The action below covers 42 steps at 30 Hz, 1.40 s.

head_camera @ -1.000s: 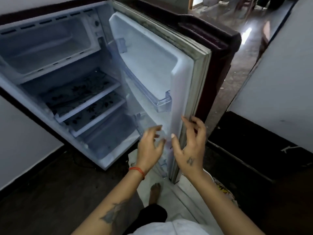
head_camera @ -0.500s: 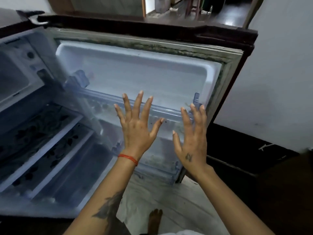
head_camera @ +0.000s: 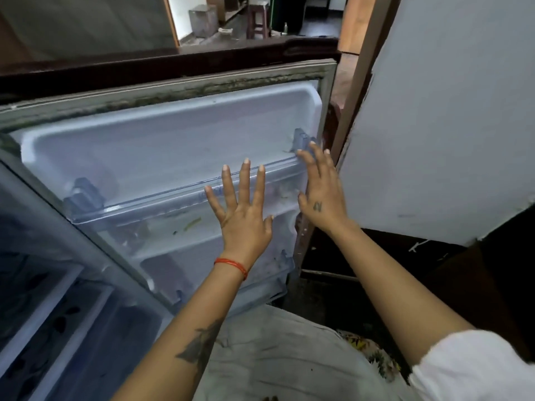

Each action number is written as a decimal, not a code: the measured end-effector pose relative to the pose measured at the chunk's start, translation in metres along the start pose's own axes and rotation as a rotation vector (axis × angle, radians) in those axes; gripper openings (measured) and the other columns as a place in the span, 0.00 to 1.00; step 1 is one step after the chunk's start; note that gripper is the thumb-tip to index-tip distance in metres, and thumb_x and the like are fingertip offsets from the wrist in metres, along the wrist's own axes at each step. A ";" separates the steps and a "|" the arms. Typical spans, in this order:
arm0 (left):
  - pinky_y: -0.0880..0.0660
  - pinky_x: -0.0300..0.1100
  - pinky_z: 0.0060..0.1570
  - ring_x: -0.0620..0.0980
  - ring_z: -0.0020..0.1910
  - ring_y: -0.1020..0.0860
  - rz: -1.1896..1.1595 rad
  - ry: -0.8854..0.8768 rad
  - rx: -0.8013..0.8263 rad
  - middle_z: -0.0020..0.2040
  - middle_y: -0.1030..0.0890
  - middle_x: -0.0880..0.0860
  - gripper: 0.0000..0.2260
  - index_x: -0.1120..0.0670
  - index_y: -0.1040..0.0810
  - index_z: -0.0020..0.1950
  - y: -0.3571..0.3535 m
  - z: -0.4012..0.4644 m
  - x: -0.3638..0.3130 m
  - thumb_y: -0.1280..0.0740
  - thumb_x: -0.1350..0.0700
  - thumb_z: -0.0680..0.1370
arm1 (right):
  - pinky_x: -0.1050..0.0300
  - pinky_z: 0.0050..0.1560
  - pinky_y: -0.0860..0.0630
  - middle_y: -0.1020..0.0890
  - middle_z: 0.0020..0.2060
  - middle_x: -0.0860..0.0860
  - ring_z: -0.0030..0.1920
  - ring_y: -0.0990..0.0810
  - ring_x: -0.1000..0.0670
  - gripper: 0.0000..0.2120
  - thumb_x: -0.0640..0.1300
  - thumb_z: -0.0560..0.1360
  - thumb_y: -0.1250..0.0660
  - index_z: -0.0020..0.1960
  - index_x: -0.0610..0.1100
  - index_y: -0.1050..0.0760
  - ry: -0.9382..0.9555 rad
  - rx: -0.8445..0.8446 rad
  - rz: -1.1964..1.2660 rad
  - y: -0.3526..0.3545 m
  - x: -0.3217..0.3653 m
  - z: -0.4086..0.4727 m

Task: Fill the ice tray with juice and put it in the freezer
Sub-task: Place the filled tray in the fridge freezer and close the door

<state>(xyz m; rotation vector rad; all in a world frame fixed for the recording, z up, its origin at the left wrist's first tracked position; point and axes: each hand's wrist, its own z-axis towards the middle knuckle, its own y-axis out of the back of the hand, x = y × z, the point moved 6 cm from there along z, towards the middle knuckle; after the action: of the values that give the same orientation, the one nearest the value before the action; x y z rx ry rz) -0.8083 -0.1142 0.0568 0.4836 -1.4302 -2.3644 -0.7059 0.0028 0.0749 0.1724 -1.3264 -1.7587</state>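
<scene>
The small fridge stands open, and its door (head_camera: 162,149) fills the middle of the view, white inner lining toward me. My left hand (head_camera: 241,215) is spread flat, fingers apart, against the clear door shelf rail (head_camera: 150,202). My right hand (head_camera: 320,195) is also open, its fingertips at the right end of that rail near the door's outer edge. Neither hand holds anything. The ice tray and the juice are not in view. Part of the fridge interior (head_camera: 43,314) with patterned shelves shows at the lower left.
A white wall (head_camera: 440,125) stands close on the right, past the door's edge. A lower door shelf (head_camera: 231,285) sits under my left wrist. A light cloth (head_camera: 275,351) lies on the dark floor below. A room with a stool shows beyond the fridge top.
The view has swung right, from the fridge interior onto the inside of the door. Both hands rose from the door's lower edge and now lie spread against the door shelf rail.
</scene>
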 end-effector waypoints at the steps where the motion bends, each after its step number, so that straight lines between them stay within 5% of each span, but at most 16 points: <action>1: 0.63 0.68 0.67 0.60 0.75 0.63 0.010 0.007 0.016 0.76 0.62 0.52 0.45 0.48 0.61 0.76 -0.003 0.006 0.001 0.32 0.45 0.72 | 0.43 0.74 0.45 0.51 0.77 0.48 0.76 0.52 0.41 0.37 0.37 0.72 0.35 0.76 0.48 0.48 -0.007 0.026 -0.022 -0.003 -0.002 0.010; 11: 0.64 0.68 0.67 0.64 0.76 0.61 0.041 0.014 0.085 0.76 0.66 0.54 0.46 0.50 0.65 0.76 -0.016 0.031 0.002 0.33 0.48 0.73 | 0.42 0.72 0.40 0.58 0.77 0.50 0.77 0.52 0.44 0.41 0.38 0.72 0.34 0.76 0.50 0.54 -0.057 0.159 -0.028 -0.021 -0.005 0.049; 15: 0.63 0.67 0.67 0.65 0.76 0.56 -0.034 0.006 0.022 0.79 0.54 0.57 0.40 0.52 0.51 0.78 -0.007 0.025 -0.004 0.31 0.48 0.72 | 0.45 0.69 0.36 0.54 0.77 0.48 0.76 0.47 0.43 0.39 0.39 0.72 0.35 0.76 0.50 0.51 -0.004 0.105 0.091 -0.007 -0.005 0.027; 19: 0.55 0.64 0.71 0.65 0.76 0.49 -0.264 -0.172 -0.033 0.77 0.44 0.61 0.32 0.57 0.39 0.75 -0.010 -0.001 -0.041 0.31 0.55 0.73 | 0.53 0.70 0.42 0.41 0.74 0.43 0.74 0.42 0.43 0.34 0.43 0.73 0.34 0.75 0.46 0.45 -0.183 0.097 0.230 0.002 -0.033 -0.032; 22: 0.38 0.61 0.70 0.62 0.75 0.41 -0.473 -0.217 0.202 0.76 0.40 0.59 0.30 0.58 0.39 0.75 -0.038 -0.034 -0.082 0.32 0.57 0.74 | 0.58 0.67 0.40 0.33 0.70 0.44 0.70 0.36 0.45 0.31 0.45 0.74 0.34 0.74 0.45 0.41 -0.356 0.108 0.261 0.016 -0.067 -0.097; 25: 0.35 0.52 0.69 0.57 0.72 0.36 -0.547 -0.304 0.501 0.74 0.36 0.58 0.30 0.56 0.40 0.75 -0.068 -0.069 -0.136 0.33 0.54 0.76 | 0.55 0.70 0.41 0.33 0.71 0.45 0.71 0.38 0.45 0.30 0.46 0.75 0.33 0.73 0.45 0.40 -0.529 0.119 0.224 0.043 -0.106 -0.171; 30: 0.33 0.44 0.66 0.53 0.67 0.29 -0.282 -0.700 1.173 0.70 0.29 0.55 0.26 0.53 0.36 0.73 -0.101 -0.162 -0.249 0.34 0.49 0.77 | 0.44 0.75 0.51 0.37 0.73 0.48 0.75 0.47 0.43 0.28 0.54 0.75 0.36 0.73 0.51 0.40 -0.761 0.359 -0.060 0.099 -0.166 -0.307; 32: 0.32 0.44 0.66 0.52 0.66 0.28 -0.150 -0.828 1.280 0.69 0.27 0.54 0.24 0.53 0.33 0.72 -0.102 -0.206 -0.293 0.35 0.48 0.77 | 0.39 0.73 0.56 0.39 0.74 0.47 0.76 0.51 0.43 0.28 0.54 0.75 0.37 0.73 0.53 0.40 -0.850 0.385 -0.133 0.133 -0.187 -0.367; 37: 0.34 0.42 0.67 0.52 0.69 0.31 -0.123 -1.104 1.131 0.72 0.32 0.53 0.24 0.51 0.35 0.73 -0.079 -0.297 -0.406 0.36 0.49 0.78 | 0.41 0.74 0.58 0.41 0.75 0.48 0.76 0.53 0.43 0.27 0.53 0.77 0.41 0.74 0.53 0.43 -1.043 0.099 -0.356 0.242 -0.223 -0.510; 42: 0.31 0.44 0.64 0.53 0.69 0.31 -0.502 -1.207 0.725 0.74 0.35 0.52 0.24 0.51 0.35 0.73 -0.015 -0.340 -0.523 0.36 0.52 0.77 | 0.40 0.74 0.55 0.43 0.75 0.47 0.76 0.53 0.43 0.27 0.52 0.77 0.41 0.74 0.52 0.43 -1.264 -0.215 -0.481 0.336 -0.236 -0.626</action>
<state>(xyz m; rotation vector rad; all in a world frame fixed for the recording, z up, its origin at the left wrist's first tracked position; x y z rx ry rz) -0.1933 -0.1373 -0.0453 -0.6977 -3.0057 -2.4850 -0.0146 -0.2741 0.0020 -0.9739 -2.0096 -2.5302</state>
